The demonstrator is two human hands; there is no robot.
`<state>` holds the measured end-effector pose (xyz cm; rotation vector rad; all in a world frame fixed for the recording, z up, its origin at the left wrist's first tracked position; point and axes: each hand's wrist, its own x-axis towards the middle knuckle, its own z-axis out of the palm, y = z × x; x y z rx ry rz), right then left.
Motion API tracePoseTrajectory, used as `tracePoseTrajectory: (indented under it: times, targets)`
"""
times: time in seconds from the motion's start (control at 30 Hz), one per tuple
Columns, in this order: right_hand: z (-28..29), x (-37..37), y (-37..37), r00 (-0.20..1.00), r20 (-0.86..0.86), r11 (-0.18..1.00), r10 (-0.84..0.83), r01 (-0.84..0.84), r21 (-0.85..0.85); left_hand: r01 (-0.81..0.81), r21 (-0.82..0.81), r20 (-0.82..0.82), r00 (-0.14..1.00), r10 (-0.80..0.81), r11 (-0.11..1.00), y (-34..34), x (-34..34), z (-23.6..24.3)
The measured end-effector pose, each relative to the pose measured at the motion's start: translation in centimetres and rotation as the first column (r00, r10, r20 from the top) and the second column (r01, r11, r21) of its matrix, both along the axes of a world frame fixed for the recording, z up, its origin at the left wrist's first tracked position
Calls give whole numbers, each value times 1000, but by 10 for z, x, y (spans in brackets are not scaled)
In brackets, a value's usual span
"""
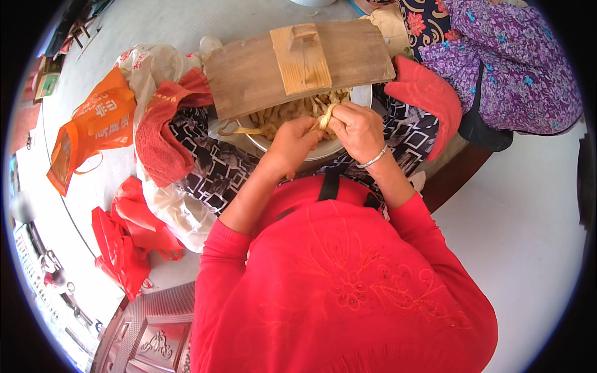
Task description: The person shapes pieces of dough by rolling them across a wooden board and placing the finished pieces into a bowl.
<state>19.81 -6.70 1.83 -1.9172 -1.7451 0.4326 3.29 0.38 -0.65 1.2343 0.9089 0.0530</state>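
Note:
Both my hands work over a metal bowl (364, 98) on my lap, filled with pale yellow strips of food (283, 113). My right hand (359, 129), with a silver bangle on the wrist, pinches one folded strip (326, 116) between fingers and thumb. My left hand (295, 142) meets it from the left and grips the same strip. A wooden lid (249, 68) with a light wooden handle (301, 57) lies across the far half of the bowl.
A black-and-white patterned cloth (211, 168) lies under the bowl, with red towels (163, 140) at both sides. Another person in purple floral clothing (510, 68) sits at the upper right. Orange (93, 130) and red bags (127, 239) lie on the floor at left.

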Motion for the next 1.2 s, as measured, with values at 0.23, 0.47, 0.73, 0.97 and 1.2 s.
tracePoseTrajectory:
  times: [0.23, 0.47, 0.73, 0.97, 1.2]
  targets:
    - [-34, 0, -25, 393, -858, 911, -330, -107, -399, -54, 971, 67, 997, -47, 234, -17, 5, -1]
    - [-47, -5, -27, -363, -847, 916, -388, -257, -309, -189, 895, 225, 974, -42, 404, -19, 2, 3]
    - [-31, -25, -13, 797, -588, 973, -138, 221, 71, -101, 662, 44, 994, 96, 743, -13, 16, 4]
    - [-29, -23, -6, 530, -844, 899, -85, 405, 164, -292, -175, 224, 918, 327, 940, -26, 2, -3]
    - [-26, 2, -14, 404, -903, 950, -147, 310, -16, -22, 902, 11, 1000, 28, 432, -15, -24, 3]
